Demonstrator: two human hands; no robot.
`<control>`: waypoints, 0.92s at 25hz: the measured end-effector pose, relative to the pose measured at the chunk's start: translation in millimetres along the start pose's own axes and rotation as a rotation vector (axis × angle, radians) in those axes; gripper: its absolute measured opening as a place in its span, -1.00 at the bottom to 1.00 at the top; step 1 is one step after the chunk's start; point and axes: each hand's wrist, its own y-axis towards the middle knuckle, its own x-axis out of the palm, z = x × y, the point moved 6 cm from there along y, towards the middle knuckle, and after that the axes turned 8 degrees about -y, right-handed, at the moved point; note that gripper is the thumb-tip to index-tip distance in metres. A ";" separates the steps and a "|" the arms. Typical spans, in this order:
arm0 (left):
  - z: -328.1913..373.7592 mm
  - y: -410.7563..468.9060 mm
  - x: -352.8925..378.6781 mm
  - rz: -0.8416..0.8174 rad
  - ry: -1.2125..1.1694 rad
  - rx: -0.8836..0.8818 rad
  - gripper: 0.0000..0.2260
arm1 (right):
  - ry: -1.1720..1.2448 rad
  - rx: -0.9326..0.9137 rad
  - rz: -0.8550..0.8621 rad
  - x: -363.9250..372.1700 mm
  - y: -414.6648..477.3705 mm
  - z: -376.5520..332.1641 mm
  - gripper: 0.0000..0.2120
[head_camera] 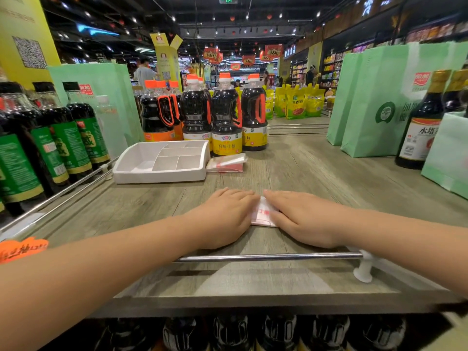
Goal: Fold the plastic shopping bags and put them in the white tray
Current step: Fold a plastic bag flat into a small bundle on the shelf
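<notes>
A folded white plastic bag with red print [263, 214] lies flat on the wooden shelf top, near the front. My left hand [225, 219] presses palm-down on its left part and my right hand [301, 219] presses palm-down on its right part, so only a narrow strip shows between them. Fingers of both hands lie flat and together. The white tray [141, 171] with several compartments stands further back on the left and looks empty. Another flattened plastic bag with red print [226, 163] lies just right of the tray.
Soy sauce bottles [226, 117] stand behind the tray and green-labelled bottles [58, 140] line the left. Green paper bags [374, 102] and a dark bottle [423, 122] stand at the right. A metal rail [268, 257] runs along the shelf front. People stand in the far aisle.
</notes>
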 end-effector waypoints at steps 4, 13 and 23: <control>-4.6 -6.4 10.5 -0.191 -0.127 -0.065 -0.47 | 0.050 -0.036 -0.113 5.0 -1.1 0.8 -0.42; -14.3 -12.6 12.2 -0.237 -0.156 -0.102 -0.49 | 0.068 -0.042 -0.099 0.3 -15.0 8.8 -0.48; -14.0 6.9 5.1 -0.005 -0.196 -0.077 -0.55 | 0.035 -0.063 0.219 -12.8 4.5 -0.4 -0.57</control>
